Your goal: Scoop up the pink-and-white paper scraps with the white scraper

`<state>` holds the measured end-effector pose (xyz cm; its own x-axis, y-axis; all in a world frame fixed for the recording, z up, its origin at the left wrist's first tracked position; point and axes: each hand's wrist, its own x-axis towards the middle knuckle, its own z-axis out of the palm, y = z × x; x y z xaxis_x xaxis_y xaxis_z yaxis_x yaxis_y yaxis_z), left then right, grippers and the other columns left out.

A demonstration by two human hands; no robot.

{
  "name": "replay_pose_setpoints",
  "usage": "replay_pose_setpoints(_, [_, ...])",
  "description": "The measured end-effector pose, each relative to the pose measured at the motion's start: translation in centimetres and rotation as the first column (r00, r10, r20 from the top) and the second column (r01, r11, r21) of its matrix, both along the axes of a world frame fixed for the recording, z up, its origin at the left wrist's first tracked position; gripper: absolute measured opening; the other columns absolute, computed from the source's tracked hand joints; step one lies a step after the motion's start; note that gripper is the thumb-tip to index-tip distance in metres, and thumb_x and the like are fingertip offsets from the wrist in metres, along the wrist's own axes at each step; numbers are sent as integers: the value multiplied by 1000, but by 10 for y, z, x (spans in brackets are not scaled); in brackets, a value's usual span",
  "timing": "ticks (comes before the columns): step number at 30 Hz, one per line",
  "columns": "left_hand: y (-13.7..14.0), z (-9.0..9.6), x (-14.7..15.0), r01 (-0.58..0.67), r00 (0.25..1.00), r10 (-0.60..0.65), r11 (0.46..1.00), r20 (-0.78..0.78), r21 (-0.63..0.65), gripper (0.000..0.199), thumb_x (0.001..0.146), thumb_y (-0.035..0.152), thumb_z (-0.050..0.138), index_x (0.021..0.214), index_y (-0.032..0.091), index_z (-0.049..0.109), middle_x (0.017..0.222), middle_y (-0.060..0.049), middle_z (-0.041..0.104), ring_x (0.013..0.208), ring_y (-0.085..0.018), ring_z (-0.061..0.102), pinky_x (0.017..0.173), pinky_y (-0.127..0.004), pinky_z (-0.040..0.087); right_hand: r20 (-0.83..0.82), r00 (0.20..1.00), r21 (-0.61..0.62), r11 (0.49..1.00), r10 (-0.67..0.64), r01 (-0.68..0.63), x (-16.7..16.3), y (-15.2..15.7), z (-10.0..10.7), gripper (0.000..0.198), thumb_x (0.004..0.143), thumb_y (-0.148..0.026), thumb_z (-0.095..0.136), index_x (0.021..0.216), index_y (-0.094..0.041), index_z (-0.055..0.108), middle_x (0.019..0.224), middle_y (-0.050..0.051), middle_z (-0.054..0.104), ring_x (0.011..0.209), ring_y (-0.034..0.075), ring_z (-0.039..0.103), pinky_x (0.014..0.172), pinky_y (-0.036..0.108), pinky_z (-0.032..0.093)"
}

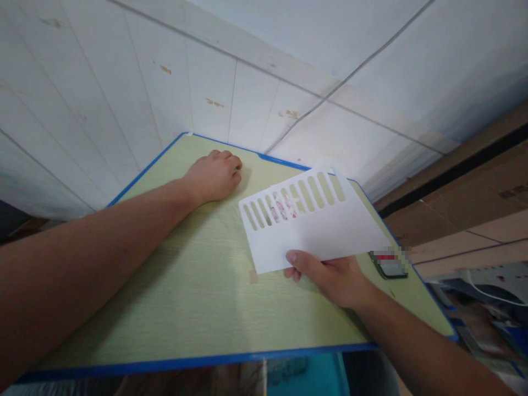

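A table (185,297) with pale, faintly wood-grained top and blue edging stands against a white panelled wall (231,82). On it, as a clock face with noon farthest, the left hand (216,175) rests near eleven, knuckles up, fingers curled together in a loose fist. Near two is a smooth white card (317,236), tilted, with rounded slots narrowing leftward. The right hand (336,278), at three, clamps its near edge, thumb above, fingers beneath. Some slots show a pinkish pattern (281,208), perhaps something underneath; it is blurred.
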<state>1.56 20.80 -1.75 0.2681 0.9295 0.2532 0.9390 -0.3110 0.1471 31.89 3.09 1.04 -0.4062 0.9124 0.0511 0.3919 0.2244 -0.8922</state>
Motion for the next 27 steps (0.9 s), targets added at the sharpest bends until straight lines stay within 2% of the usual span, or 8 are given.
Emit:
replay_pose_setpoints(7, [1, -1, 1, -5, 999, 5, 1000, -40, 5, 53, 122, 36, 45, 155, 22, 84, 164, -16, 82, 156, -37, 71, 133, -50, 59, -47, 998, 29, 999, 38, -37, -4, -1, -3, 38, 110, -41, 83, 74, -29, 79, 77, 4, 89, 72, 23, 87, 72, 32, 74])
replay_pose_setpoints(15, [-1, 1, 3, -24, 999, 25, 1000, -48, 6, 53, 122, 35, 47, 157, 23, 85, 164, -15, 83, 156, -37, 72, 135, -51, 58, -37, 995, 68, 994, 93, -91, -2, -1, -9, 42, 113, -44, 84, 75, -28, 78, 78, 5, 90, 74, 25, 90, 76, 34, 76])
replay_pose_setpoints(21, [-2, 2, 3, -22, 998, 22, 1000, -55, 4, 54, 121, 35, 46, 156, 21, 85, 164, -16, 83, 155, -36, 72, 133, -50, 59, -42, 997, 22, 998, 63, -62, -2, -1, -11, 43, 113, -45, 82, 74, -28, 79, 76, 5, 89, 68, 24, 86, 68, 33, 72])
replay_pose_setpoints(27, [0, 0, 3, -22, 999, 23, 1000, -36, 6, 55, 121, 36, 46, 157, 23, 85, 165, -16, 83, 156, -37, 71, 133, -52, 59, -52, 992, -16, 993, 113, -114, -2, -1, -8, 35, 113, -43, 84, 82, -25, 85, 76, 5, 87, 66, 22, 81, 65, 32, 67])
